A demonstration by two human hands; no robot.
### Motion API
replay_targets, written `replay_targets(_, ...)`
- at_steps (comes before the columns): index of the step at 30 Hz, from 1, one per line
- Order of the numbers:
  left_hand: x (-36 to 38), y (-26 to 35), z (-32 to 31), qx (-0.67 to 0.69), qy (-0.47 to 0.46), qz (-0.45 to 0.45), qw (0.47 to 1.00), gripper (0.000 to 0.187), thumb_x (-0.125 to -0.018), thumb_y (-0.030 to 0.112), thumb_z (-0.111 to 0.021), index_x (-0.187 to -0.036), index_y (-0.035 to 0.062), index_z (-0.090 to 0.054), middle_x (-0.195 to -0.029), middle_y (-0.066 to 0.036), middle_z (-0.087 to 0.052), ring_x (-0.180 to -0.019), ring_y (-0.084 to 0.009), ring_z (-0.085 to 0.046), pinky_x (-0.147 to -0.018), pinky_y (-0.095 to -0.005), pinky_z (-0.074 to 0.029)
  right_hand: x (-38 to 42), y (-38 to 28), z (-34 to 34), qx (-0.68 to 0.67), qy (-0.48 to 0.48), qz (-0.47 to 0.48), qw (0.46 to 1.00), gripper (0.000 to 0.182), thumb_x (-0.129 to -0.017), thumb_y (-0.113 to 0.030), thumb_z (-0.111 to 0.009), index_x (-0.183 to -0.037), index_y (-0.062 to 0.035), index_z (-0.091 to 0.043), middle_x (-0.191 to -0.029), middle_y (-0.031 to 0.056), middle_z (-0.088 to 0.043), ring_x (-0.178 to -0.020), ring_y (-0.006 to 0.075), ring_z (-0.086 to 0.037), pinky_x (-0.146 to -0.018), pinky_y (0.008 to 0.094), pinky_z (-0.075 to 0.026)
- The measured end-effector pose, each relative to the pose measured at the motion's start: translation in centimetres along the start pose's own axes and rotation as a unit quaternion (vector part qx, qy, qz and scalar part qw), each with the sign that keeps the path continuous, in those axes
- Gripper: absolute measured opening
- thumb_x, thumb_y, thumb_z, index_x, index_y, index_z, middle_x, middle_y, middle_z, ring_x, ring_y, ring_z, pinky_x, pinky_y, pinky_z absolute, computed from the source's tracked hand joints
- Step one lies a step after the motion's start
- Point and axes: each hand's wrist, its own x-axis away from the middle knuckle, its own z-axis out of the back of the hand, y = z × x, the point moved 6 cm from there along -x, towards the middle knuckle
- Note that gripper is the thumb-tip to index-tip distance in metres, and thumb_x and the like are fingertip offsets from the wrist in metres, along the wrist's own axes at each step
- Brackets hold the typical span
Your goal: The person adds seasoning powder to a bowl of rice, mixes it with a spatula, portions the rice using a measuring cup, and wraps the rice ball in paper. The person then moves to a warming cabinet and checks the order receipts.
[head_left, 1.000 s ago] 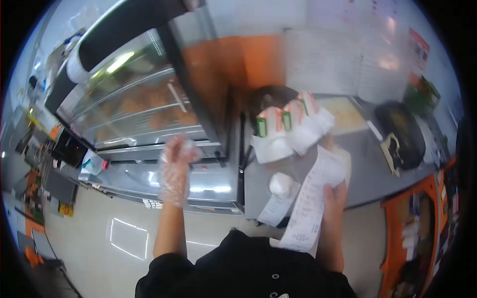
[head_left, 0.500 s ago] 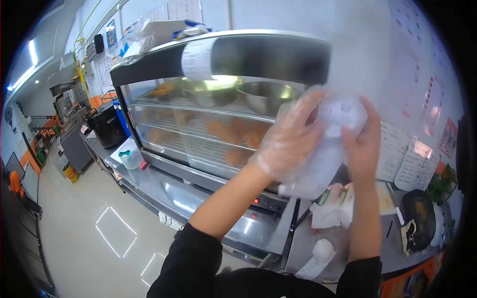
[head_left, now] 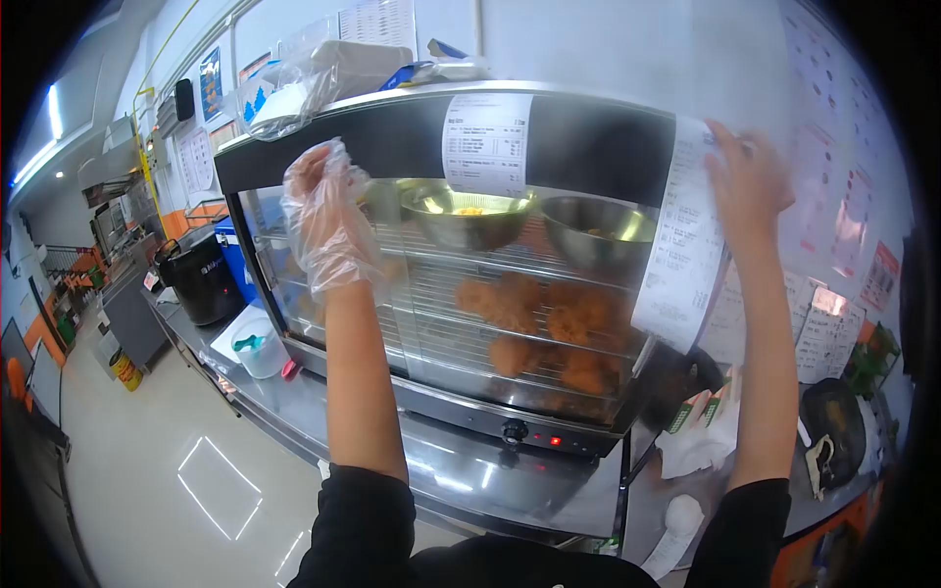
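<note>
My left hand (head_left: 326, 211) wears a clear plastic glove and is raised in front of the upper left of the glass food warmer (head_left: 461, 392). Its fingers are curled with nothing visible in them. My right hand (head_left: 750, 176) is bare and holds the top of a long white receipt (head_left: 684, 250) against the warmer's upper right corner. The receipt hangs down over the glass. A second receipt (head_left: 486, 143) is stuck on the black top band (head_left: 588, 142).
Inside the warmer are fried pieces (head_left: 549, 323) on wire racks and two metal bowls (head_left: 467, 218). A plastic bag (head_left: 314, 78) lies on top. On the steel counter (head_left: 470, 480) stand a black pot (head_left: 201, 265), a white tub (head_left: 257, 350), cartons (head_left: 698, 410) and a black tray (head_left: 833, 431).
My hands have come apart. The left gloved hand moved left and up, away from the receipt. The right hand now holds the receipt unrolled at the warmer's top right. The view shifted slightly.
</note>
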Motion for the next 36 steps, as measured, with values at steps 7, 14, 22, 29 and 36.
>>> replay_targets(7, 3.5, 2.2, -4.7, -0.095, -0.157, -0.126, 0.975, 0.024, -0.087, 0.015, -0.057, -0.109, 0.0058, -0.058, -0.094, -0.004, -0.06, -0.085, -0.0133, -0.056, -0.078, -0.0253, -0.044, -0.3, 1.0, -1.7, 0.0, 0.069, 0.043, 0.997, 0.042, -0.094, -0.029, -0.047, -0.135, -0.028, -0.044, -0.137, -0.0005, -0.033, -0.127, 0.021, -0.026, -0.1, 0.05, -0.015)
replay_targets(14, 16.0, 9.6, -17.9, -0.162, -0.337, -0.478, 0.795, 0.035, -0.08, 0.015, -0.055, -0.115, 0.0085, -0.056, -0.113, -0.007, -0.058, -0.111, -0.0232, -0.052, -0.098, -0.0418, -0.036, -0.5, 1.6, -3.6, 0.019, 0.015, 0.062, 0.998, 0.043, -0.09, -0.024, -0.049, -0.132, -0.0208, -0.045, -0.13, 0.0024, -0.042, -0.124, 0.0212, -0.032, -0.1, 0.0463, -0.015)
replay_targets(22, 14.1, 5.9, -24.8, -0.229, -0.309, -0.426, 0.819, 0.032, -0.081, 0.023, -0.053, -0.109, 0.0084, -0.058, -0.106, -0.006, -0.057, -0.107, -0.0232, -0.051, -0.091, -0.0459, -0.036, -1.2, -0.1, 0.1, -0.071, 0.041, 0.162, 0.983, 0.035, -0.084, -0.018, -0.05, -0.118, -0.0128, -0.052, -0.122, 0.0043, -0.049, -0.116, 0.0205, -0.042, -0.099, 0.0418, -0.021)
replay_targets(29, 13.0, 5.5, -24.6, -0.247, -0.304, -0.392, 0.833, 0.037, -0.079, 0.027, -0.054, -0.11, 0.0076, -0.057, -0.105, -0.007, -0.056, -0.107, -0.0252, -0.05, -0.089, -0.0482, -0.034, -1.8, -2.9, 1.1, -0.068, 0.004, 0.196, 0.978, 0.034, -0.081, -0.016, -0.049, -0.115, -0.0088, -0.051, -0.113, 0.007, -0.05, -0.112, 0.0234, -0.044, -0.097, 0.0415, -0.027)
replay_targets(36, 7.7, 9.5, -14.1, -0.228, -0.171, -0.389, 0.876, 0.036, -0.08, 0.024, -0.056, -0.112, 0.0084, -0.055, -0.107, -0.009, -0.058, -0.103, -0.0273, -0.053, -0.09, -0.0429, -0.037, -1.7, -2.7, 1.8, -0.1, 0.008, 0.19, 0.977, 0.029, -0.084, -0.014, -0.051, -0.112, -0.0066, -0.052, -0.111, 0.0094, -0.051, -0.107, 0.027, -0.047, -0.093, 0.0389, -0.033)
